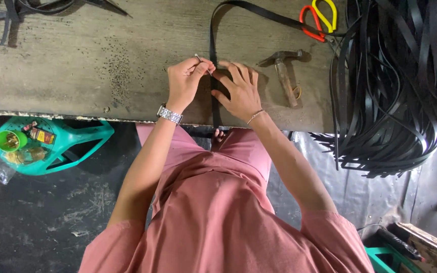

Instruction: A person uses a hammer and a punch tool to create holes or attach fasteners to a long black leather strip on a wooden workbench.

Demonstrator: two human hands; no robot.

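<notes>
Sprawling right of fingers: big heap of black straps (405, 86) on wooden workbench (77, 60). Single black strap (212, 55) runs under both hands. Claw hammer (285, 73) just right of right hand (238, 93), whose spread fingers press strap flat. Left hand (188, 81) fingertips pinched together on small metal pin (199, 57) beside strap. Red-yellow scissors (319, 20) beyond.

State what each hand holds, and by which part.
Left hand pinches a small pin near its lower end. Right hand presses flat on the black strap, no grip.
</notes>
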